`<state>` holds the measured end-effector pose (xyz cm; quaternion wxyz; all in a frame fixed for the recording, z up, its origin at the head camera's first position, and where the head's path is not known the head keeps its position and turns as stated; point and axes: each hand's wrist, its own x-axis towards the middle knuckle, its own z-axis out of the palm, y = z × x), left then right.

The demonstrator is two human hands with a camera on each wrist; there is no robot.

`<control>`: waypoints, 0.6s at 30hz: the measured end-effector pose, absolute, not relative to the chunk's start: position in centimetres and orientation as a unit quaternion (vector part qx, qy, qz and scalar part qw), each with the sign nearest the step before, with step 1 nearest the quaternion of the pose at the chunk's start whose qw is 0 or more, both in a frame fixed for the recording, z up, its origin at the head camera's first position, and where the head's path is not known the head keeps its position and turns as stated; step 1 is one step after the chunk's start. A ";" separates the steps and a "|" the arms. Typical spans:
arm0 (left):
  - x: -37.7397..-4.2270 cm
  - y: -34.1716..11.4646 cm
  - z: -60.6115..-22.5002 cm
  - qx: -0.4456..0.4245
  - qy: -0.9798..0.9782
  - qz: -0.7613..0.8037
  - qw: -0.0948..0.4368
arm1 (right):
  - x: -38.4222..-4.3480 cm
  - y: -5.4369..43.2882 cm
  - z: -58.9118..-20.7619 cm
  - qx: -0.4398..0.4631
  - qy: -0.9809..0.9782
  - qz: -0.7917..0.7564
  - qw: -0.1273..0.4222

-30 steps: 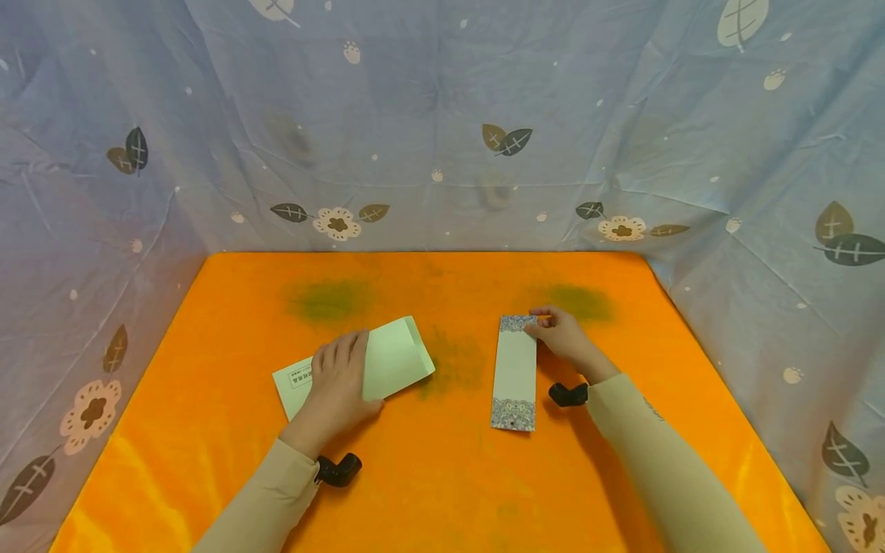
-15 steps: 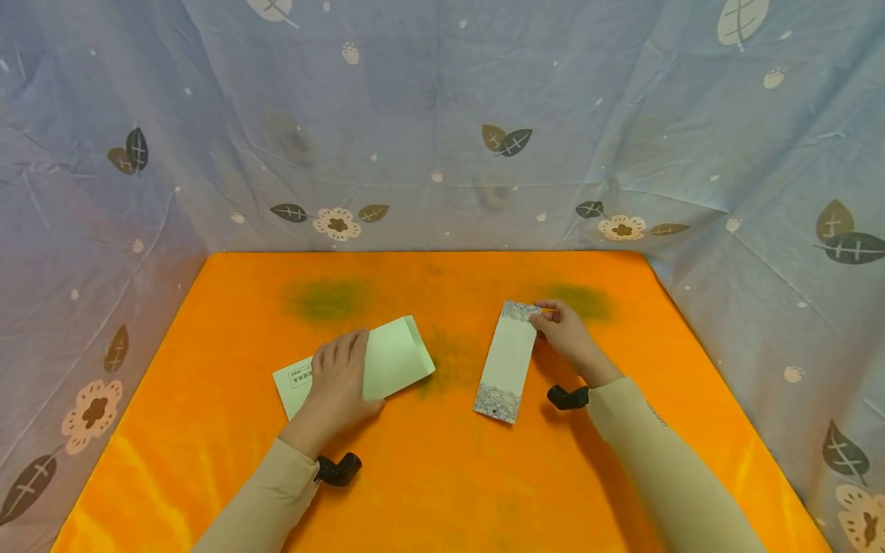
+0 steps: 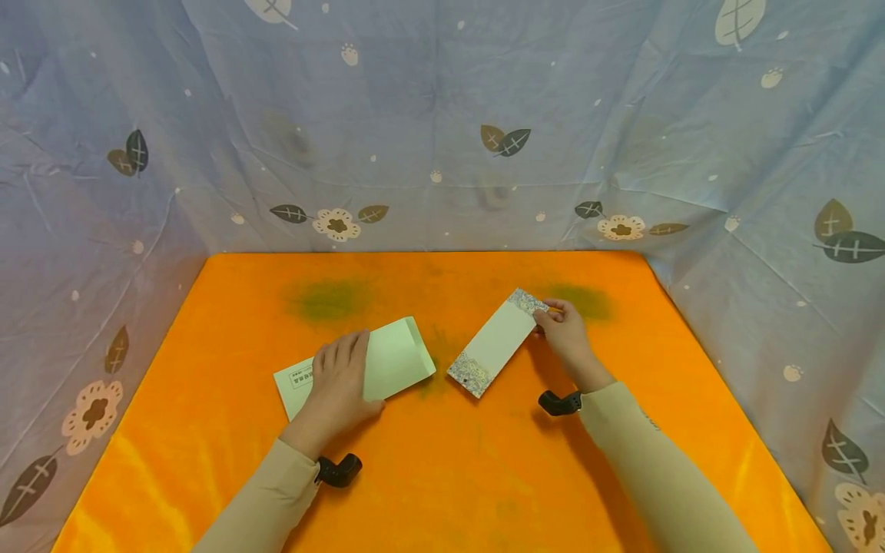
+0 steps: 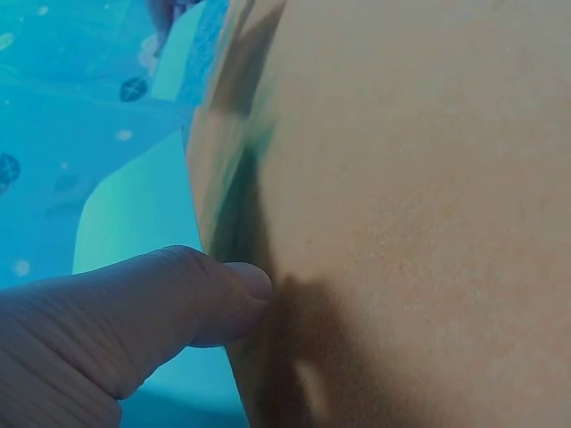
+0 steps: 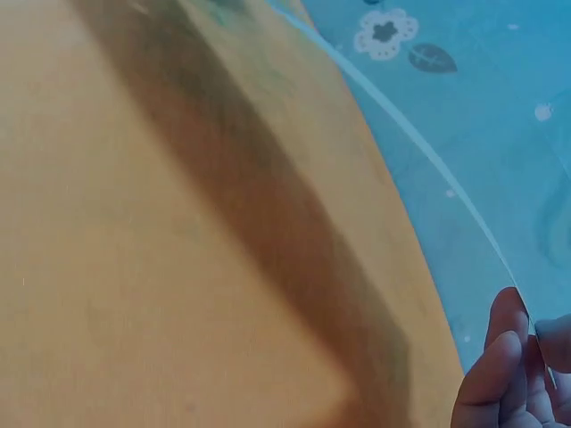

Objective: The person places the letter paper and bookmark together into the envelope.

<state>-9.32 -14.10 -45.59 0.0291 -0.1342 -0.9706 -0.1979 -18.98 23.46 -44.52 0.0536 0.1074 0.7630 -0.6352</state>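
**Card (image 3: 499, 338) swung toward the envelope (image 3: 399, 359) since the earlier frame; envelope unmoved.**

Card sits right of the envelope's flap end, near, not touching, raised off the desk (image 3: 442, 476), holed end facing envelope. Right grip (image 3: 565, 330) pinches its far patterned end. Left grip (image 3: 339, 376) lies across the envelope, fingers relaxed, thumb over near edge. Leaf-print cloth (image 3: 442, 100) behind envelope.

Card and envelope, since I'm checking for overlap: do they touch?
Apart: the head view shows a strip of orange tabletop between the card and the envelope.
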 end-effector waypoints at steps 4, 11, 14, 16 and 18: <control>-9.3 -14.1 -45.6 -0.135 -0.970 -0.198 0.031 | -18.9 23.2 -44.4 0.113 0.747 -0.653 0.051; -9.2 -14.1 -45.5 -0.136 -0.970 -0.200 0.030 | -18.9 22.6 -44.1 0.122 0.725 -0.677 0.042; -9.2 -14.1 -45.5 -0.137 -0.970 -0.200 0.029 | -18.9 22.2 -44.0 0.126 0.714 -0.688 0.037; -9.2 -14.2 -45.5 -0.137 -0.970 -0.200 0.029 | -18.9 22.0 -44.0 0.125 0.709 -0.693 0.036; -9.3 -14.2 -45.5 -0.137 -0.970 -0.200 0.029 | -18.9 21.8 -44.0 0.122 0.706 -0.697 0.035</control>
